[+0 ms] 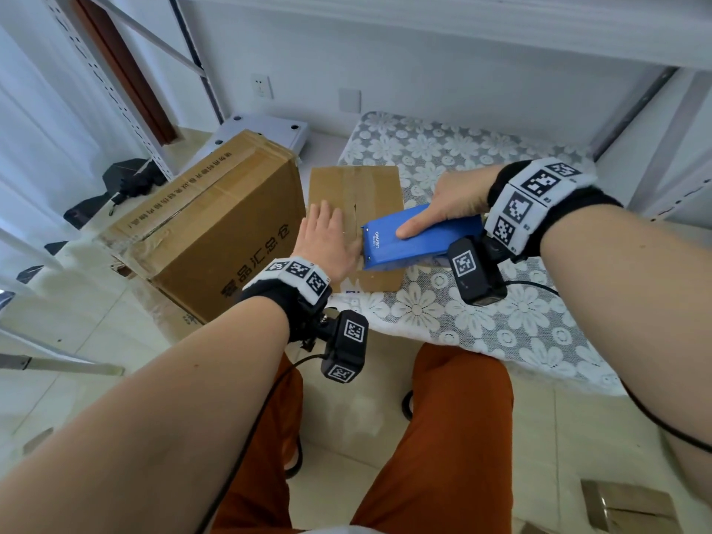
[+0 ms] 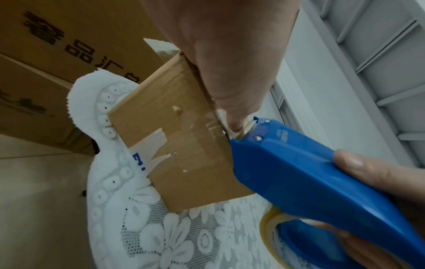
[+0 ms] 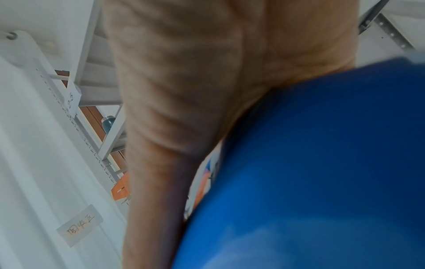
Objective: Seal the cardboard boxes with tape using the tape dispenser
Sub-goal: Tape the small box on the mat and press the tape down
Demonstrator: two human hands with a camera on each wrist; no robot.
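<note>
A small cardboard box is laid on the lace-covered table. Its top is pressed by the flat, straight-fingered left hand; beside that hand, a blue tape dispenser (nose on the box) is gripped by the right hand.

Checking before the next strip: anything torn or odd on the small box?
Yes. The small box has a torn white label on its near side, with old tape residue. The blue tape dispenser sits at its top seam.

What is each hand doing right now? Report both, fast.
Left hand: open, flat on the small cardboard box.
Right hand: gripping the blue tape dispenser.
</note>
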